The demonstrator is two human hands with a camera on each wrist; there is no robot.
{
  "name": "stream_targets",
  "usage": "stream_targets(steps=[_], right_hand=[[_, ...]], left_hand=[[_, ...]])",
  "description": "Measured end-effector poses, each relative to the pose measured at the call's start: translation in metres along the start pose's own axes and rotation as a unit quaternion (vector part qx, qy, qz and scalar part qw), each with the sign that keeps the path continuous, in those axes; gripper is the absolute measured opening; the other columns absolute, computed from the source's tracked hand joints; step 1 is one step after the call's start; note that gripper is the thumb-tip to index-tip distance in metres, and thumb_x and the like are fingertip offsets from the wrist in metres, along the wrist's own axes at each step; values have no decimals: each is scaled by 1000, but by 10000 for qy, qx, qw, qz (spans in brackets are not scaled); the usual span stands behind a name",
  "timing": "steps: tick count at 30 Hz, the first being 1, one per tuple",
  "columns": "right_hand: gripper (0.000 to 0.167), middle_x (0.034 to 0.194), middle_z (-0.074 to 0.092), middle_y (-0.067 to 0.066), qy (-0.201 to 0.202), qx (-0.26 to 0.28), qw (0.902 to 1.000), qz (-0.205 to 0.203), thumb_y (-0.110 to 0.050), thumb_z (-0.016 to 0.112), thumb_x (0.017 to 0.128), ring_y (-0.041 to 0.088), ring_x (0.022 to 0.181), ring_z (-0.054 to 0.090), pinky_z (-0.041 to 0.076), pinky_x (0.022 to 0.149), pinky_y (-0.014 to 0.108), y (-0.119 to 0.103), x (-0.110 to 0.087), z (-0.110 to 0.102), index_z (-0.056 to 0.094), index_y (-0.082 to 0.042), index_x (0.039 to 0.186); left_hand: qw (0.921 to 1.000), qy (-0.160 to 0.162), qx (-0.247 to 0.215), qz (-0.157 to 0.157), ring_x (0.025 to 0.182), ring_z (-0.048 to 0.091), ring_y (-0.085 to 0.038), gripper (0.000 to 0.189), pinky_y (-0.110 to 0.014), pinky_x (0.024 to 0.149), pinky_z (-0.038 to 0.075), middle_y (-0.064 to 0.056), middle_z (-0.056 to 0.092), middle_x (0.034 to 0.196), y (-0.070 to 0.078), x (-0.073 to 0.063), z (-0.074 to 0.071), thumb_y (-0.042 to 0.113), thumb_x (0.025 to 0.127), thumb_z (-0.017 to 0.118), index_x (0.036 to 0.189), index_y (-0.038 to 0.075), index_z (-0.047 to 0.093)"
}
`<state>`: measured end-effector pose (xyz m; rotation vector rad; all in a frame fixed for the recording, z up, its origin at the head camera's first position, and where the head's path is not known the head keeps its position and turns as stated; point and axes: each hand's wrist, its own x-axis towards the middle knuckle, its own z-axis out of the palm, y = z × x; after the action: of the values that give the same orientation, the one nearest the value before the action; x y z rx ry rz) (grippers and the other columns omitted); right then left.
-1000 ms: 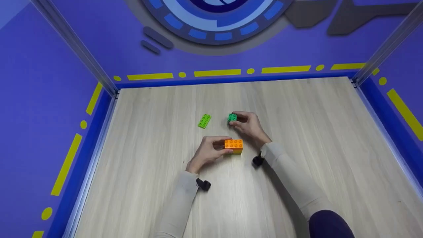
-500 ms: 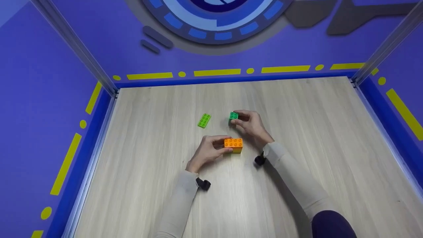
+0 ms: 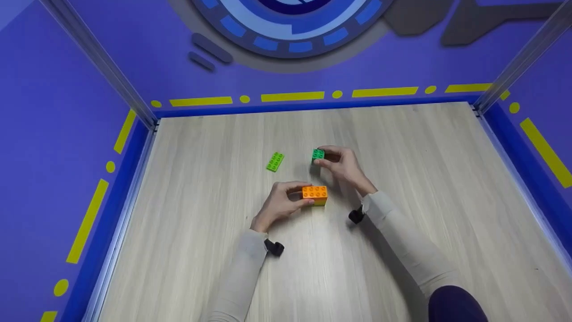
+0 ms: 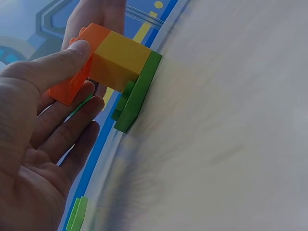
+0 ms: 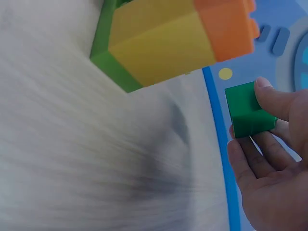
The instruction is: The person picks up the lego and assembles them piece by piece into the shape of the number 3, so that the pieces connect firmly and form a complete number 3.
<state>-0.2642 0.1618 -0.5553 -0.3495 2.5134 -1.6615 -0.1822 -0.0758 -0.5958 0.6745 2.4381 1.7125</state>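
Observation:
My left hand pinches a small stack of toy building bricks by its top part, thumb on the near side. The stack has an orange brick on top, a yellow brick below it and a green plate as its base. The plate sticks out past the yellow brick in the left wrist view. Farther back and to the right, my right hand holds a small dark green four-stud brick between thumb and fingers, studs up in the head view.
A loose light green plate with studs lies on the wooden table, left of the dark green brick. Blue panels with yellow marks wall in the back and both sides. Each wrist carries a small black camera.
My right hand has shifted slightly right and away from me with the dark green brick. The left hand and its stack have stayed nearly still, as has the light green plate.

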Motion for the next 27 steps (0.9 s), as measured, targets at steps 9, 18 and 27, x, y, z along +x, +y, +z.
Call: stream_targets(steps=[9,18,27], right_hand=[[43,126,77,8,-85,40,10000,-7,-28,83,96,25,115,74,60,100,42,-12,-10,-6,74,-15,136],[40,122,78,9,-78,91,9997,-223,-21,83,96,26,113,75,60,99,41,-23,-18,-9,75,-12,133],[38,120,78,14,-102,244,9979,-595,-14,82,96,31,111,75,59,93,25,-31,-25,-10,75,-7,132]], left_hand=[[9999,0,121,-66,120,72,-16,50,-36,105,57,-3,77,130,0,0,0,31,90,88,133,10,75],[9998,19,156,-87,117,73,-16,48,-35,102,58,-3,77,129,-1,0,0,29,90,89,132,10,76],[9996,-54,-278,34,111,76,-20,45,-31,94,61,-10,77,126,-3,1,1,19,90,88,131,5,75]])
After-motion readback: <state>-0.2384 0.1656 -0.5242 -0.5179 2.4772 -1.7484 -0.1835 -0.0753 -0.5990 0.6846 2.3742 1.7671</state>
